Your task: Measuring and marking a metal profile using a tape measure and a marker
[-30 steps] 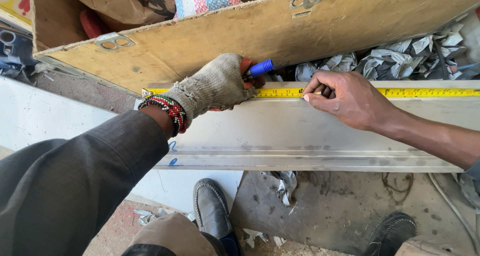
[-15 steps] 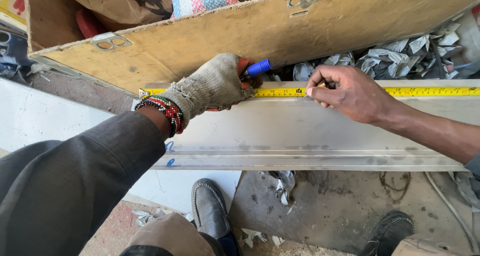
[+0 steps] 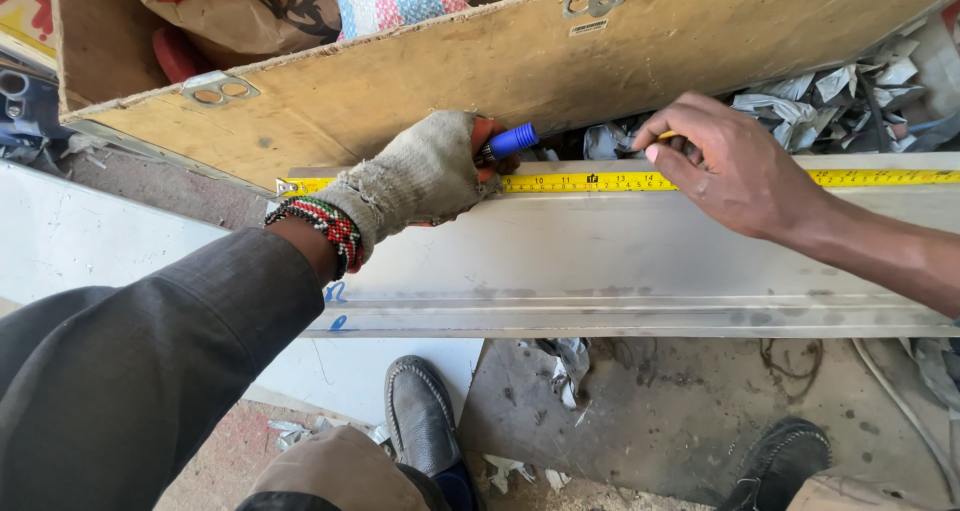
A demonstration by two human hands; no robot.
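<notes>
The gloved left hand (image 3: 420,176) grips a blue-capped marker (image 3: 508,142) and pins the yellow tape measure (image 3: 590,182) along the aluminium profile (image 3: 620,261), while the bare right hand (image 3: 725,166) pinches the tape farther along.

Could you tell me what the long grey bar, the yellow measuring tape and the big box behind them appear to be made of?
The grey bar looks like bare metal, likely aluminium: a dull, smudged silver sheen with straight ridges along it. The measuring tape seems to be thin painted steel, glossy yellow with a small metal hook at its end. The box looks like raw plywood or fibreboard: matt tan, a rough pale edge, metal hasps.
</notes>
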